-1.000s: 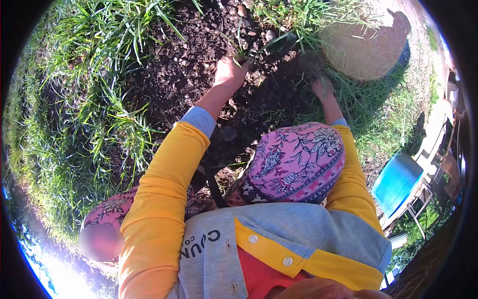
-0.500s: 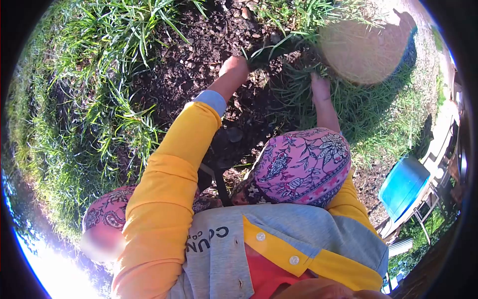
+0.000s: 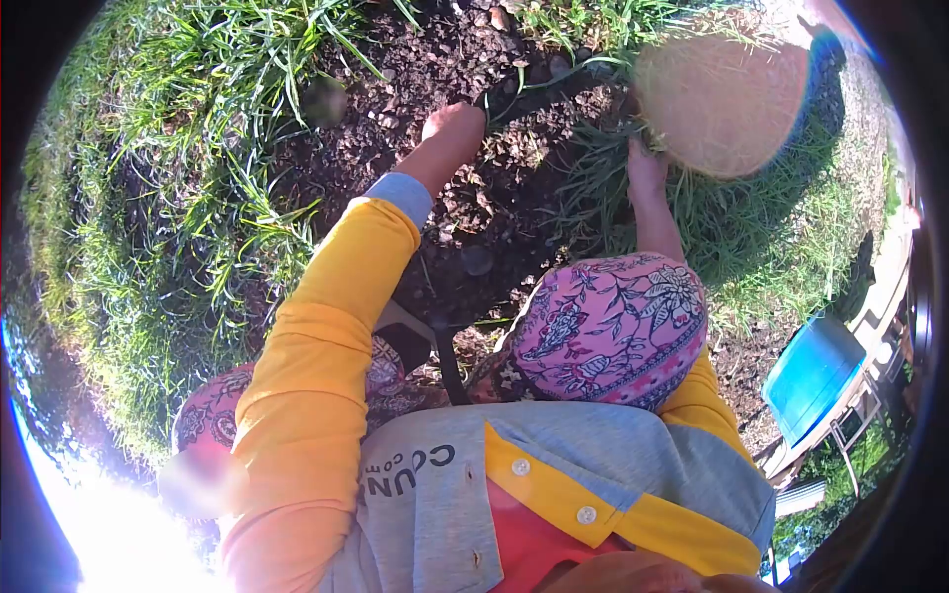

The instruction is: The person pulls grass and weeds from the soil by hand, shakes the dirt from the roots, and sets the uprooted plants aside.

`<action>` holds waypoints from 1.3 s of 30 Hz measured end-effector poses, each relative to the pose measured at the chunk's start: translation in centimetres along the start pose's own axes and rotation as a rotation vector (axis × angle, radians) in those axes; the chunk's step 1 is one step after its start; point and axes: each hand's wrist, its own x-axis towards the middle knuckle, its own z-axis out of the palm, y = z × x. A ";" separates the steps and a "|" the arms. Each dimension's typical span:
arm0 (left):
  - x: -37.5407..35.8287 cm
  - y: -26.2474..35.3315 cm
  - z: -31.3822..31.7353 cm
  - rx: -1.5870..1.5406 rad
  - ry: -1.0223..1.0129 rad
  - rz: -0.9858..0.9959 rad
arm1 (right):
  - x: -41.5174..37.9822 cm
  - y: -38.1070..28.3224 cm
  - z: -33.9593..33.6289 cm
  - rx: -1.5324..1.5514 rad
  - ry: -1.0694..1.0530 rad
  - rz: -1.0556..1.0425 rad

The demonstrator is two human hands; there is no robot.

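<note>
Over the dark loose soil (image 3: 435, 74), my left hand (image 3: 455, 128) is closed like a fist, its fingertips turned away from view. A thin green blade of grass shows beside it, but what it grips cannot be made out. My right hand (image 3: 647, 168) reaches into a shaded clump of long grass (image 3: 588, 178) at the right edge of the soil. Grass and shadow hide its fingertips. The two hands are apart, with bare soil and small clods between them.
My knees in pink patterned cloth (image 3: 613, 326) are bent below the hands. Thick grass (image 3: 198, 188) grows on the left. A blue tub (image 3: 813, 378) stands at the right, beside a metal frame. A round tan shape (image 3: 727, 104) shows at the upper right.
My left hand has shifted slightly left and away from the grass strands near it. My right hand has moved slightly right and down. The view has shifted a little.
</note>
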 end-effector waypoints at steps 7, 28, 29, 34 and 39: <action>-1.2 4.8 -0.4 -0.430 0.296 0.080 | -1.9 -0.1 3.0 0.497 -0.410 0.659; -3.2 10.1 1.2 -0.284 0.345 0.891 | -33.4 14.6 -31.2 0.127 0.625 0.830; -2.7 9.7 0.7 -0.271 0.352 0.864 | -40.7 21.7 -37.6 -0.270 0.540 1.094; 0.0 7.2 -1.0 -0.192 0.393 0.784 | -65.5 23.4 -46.0 -1.336 -0.201 1.667; 0.4 4.8 -1.1 -0.228 0.441 0.670 | -48.3 24.1 -39.1 -1.173 -0.907 1.166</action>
